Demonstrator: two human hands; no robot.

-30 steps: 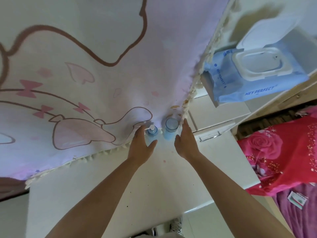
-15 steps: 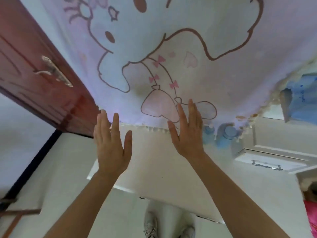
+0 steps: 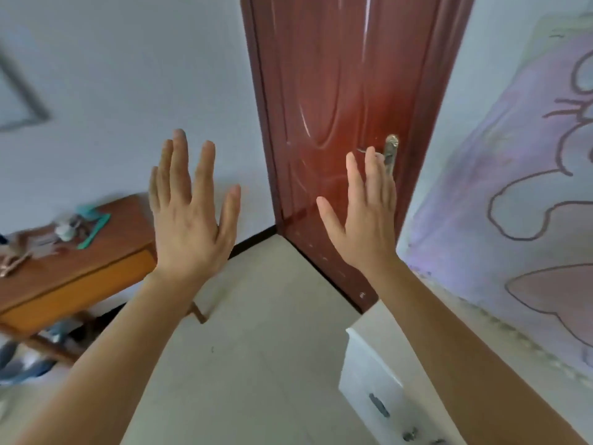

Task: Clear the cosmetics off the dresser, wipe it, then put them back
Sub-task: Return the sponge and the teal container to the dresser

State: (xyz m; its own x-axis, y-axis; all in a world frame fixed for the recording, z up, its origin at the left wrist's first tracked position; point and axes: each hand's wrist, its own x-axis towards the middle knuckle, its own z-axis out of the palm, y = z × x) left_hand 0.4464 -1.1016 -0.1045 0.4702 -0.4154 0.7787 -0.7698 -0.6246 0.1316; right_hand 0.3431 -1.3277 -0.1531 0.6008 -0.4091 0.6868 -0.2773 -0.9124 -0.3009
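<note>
Left hand (image 3: pixel 192 216) and right hand (image 3: pixel 365 216) raised, fingers straight and spread, neither holding anything; blurred small items (image 3: pixel 65 229), probably cosmetics, lie beside a teal comb (image 3: pixel 93 226) on the wooden surface (image 3: pixel 80 284) at far left, nearer the left hand; white dresser (image 3: pixel 369 374) corner lies lower right, beneath the right forearm.

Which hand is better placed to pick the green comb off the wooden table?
Probably the left. The left hand is open, empty and on the side of the table, nearer the comb. The right hand, also open, is in front of the door, farther off.
</note>
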